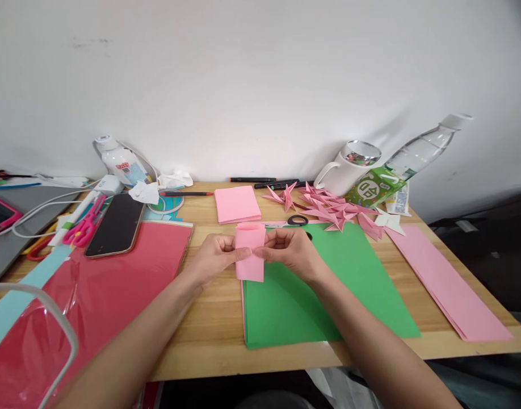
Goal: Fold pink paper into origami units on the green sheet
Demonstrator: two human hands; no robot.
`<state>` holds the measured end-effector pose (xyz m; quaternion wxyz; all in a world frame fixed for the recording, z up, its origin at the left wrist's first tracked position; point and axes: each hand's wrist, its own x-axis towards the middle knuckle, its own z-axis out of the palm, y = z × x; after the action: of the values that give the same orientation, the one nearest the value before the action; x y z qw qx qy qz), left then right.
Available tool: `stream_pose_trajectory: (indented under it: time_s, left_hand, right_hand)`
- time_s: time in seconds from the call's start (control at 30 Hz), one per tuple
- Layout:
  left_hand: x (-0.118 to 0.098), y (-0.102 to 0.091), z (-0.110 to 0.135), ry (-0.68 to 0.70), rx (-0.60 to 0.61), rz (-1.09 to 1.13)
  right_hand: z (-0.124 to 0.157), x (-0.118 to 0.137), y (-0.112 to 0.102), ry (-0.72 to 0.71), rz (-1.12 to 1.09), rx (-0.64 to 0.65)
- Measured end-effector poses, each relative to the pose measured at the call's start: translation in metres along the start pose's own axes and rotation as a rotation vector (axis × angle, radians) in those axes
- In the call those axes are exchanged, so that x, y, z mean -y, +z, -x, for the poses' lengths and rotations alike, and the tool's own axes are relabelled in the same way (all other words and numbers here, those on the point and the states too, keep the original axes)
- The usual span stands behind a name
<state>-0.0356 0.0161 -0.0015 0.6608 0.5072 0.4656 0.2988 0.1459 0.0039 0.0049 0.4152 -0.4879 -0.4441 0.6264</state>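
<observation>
A folded piece of pink paper (250,267) is held up between my two hands, its upper edge bent over. My left hand (215,254) pinches its left side, thumb across the front. From the right, my right hand (288,250) grips the other side, also thumb in front. Beneath the hands lies a stack of green paper (328,301). Behind them is a stack of square pink paper (237,203). A pair of scissors with a black handle (297,220) lies partly hidden behind my right hand. Several folded pink paper stars (324,204) are heaped farther right.
A white mug (343,170), a green tissue pack (373,186) and a leaning clear bottle (426,149) stand at the back right. Pink strips (450,284) lie right. On the left are red paper (128,295), a phone (116,225), pink scissors (85,224) and a white cable (60,318).
</observation>
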Motion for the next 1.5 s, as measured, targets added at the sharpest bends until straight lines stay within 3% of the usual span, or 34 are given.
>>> stream_pose_trajectory:
  time_s: [0.27,0.5,0.77,1.07,1.27,1.4,1.5]
  left_hand:
    - [-0.004,-0.001,0.001,0.035,-0.007,0.006]
    - [-0.006,0.001,0.002,0.126,-0.123,0.052]
    - [-0.012,-0.002,0.003,0.112,-0.024,0.079]
    - [-0.011,0.003,0.003,0.137,-0.22,0.224]
    - [-0.01,0.003,0.002,0.157,-0.179,0.211]
    - [-0.006,0.001,0.001,0.236,-0.231,0.15]
    - [-0.005,0.001,-0.001,0.163,-0.181,0.178]
  right_hand:
    - [-0.001,0.0,-0.006,-0.064,0.032,0.026]
    - [-0.001,0.001,-0.006,-0.029,0.017,0.031]
    - [0.0,-0.001,-0.006,-0.026,0.042,0.074]
    - [0.0,-0.005,-0.003,0.002,0.035,0.1]
    - [0.001,-0.003,-0.004,-0.002,0.038,0.103]
    - [0.001,-0.003,-0.002,0.013,0.049,0.113]
    - [0.001,-0.003,-0.004,0.017,0.046,0.092]
